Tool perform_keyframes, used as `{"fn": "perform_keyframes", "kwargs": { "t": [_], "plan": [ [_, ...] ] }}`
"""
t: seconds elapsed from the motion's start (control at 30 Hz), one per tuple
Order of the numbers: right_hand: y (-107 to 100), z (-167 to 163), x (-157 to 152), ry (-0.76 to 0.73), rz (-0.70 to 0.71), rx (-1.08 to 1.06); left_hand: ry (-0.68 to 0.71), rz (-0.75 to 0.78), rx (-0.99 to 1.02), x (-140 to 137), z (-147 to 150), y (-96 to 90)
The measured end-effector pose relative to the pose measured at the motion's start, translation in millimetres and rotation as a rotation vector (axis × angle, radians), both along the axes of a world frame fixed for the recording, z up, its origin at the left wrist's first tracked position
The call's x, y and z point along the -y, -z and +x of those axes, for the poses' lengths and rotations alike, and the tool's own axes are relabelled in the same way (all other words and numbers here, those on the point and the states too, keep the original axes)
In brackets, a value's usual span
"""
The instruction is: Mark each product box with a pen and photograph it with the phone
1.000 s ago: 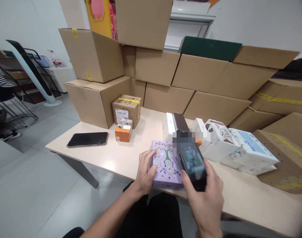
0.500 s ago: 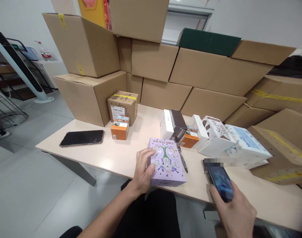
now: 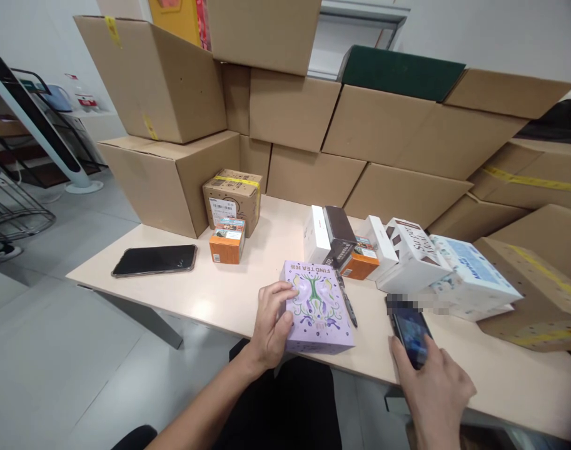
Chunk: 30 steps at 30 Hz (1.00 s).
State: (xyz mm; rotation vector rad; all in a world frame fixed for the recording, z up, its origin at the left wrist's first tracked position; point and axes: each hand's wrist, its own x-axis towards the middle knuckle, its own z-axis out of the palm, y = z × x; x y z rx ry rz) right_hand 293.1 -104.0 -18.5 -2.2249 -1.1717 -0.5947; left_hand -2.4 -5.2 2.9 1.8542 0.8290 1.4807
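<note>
A purple tea box printed "FIND TEA" lies near the table's front edge. My left hand grips its left side, with the fingers on top and the thumb at the near left corner. To the right, my right hand holds a dark smartphone by its near end, thumb on one side and fingers on the other. The phone is at or just above the tabletop; I cannot tell which. Its screen is lit, and its far end is blurred out. A black pen lies along the tea box's right side.
Behind stand a white box, a dark box, an orange box and several white cartons. On the left are another phone, a small orange box and a taped carton. Large cardboard boxes wall the back.
My right hand has moved slightly left and away from me with the phone, its fingers closer round the phone's near end. My left hand stays on the tea box.
</note>
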Motion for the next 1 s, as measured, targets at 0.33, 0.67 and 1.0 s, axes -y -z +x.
{"fn": "perform_keyframes", "kwargs": {
  "t": [0.33, 0.67, 1.0],
  "plan": [
    [-40, -104, -2, -0.718, -0.18, -0.817, -0.053, 0.148, -0.083, 4, -4, 2.9],
    [-58, -157, -75, -0.813, -0.196, -0.688, -0.166, 0.036, -0.148, -11, -51, 1.8],
    [-30, -147, -90, -0.77, -0.043, -0.581, -0.207, -0.085, -0.668, -86, -34, -38.5]
  ]
}}
